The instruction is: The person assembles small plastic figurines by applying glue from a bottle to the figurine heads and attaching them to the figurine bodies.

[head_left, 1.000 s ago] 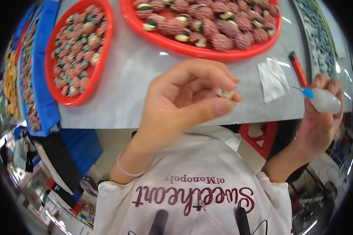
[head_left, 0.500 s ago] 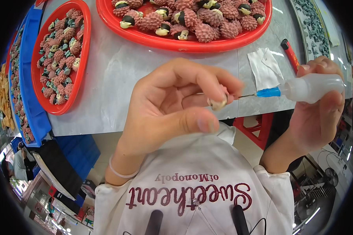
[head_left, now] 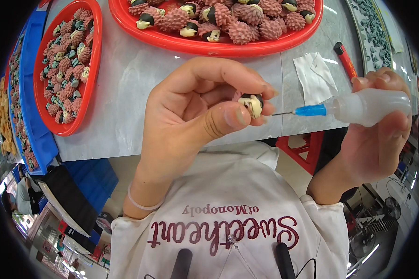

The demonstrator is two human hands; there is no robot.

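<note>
Between the thumb and fingers of my left hand (head_left: 191, 107) is a small figurine head (head_left: 252, 105), cream-faced with black and a bit of pink. My right hand (head_left: 379, 130) grips a translucent squeeze bottle (head_left: 372, 107) lying sideways, its blue needle tip (head_left: 312, 110) pointing left. The thin needle ends close by the fingertips of my left hand, beside the figurine head; whether it touches cannot be made out. Beyond my hands, a large red tray (head_left: 209, 50) holds many spiky pink pieces with cream and black heads.
Another red tray (head_left: 97, 60) with smaller pink and grey pieces stands at left, beside a blue tray (head_left: 39, 135). A white cloth (head_left: 314, 79) and a red-and-black cutter-like tool (head_left: 345, 60) lie at right. Farther right is a tray of grey pieces (head_left: 375, 37).
My left hand has turned the figurine head so its face shows more, and shifted slightly left. The bottle and needle have moved slightly left.
</note>
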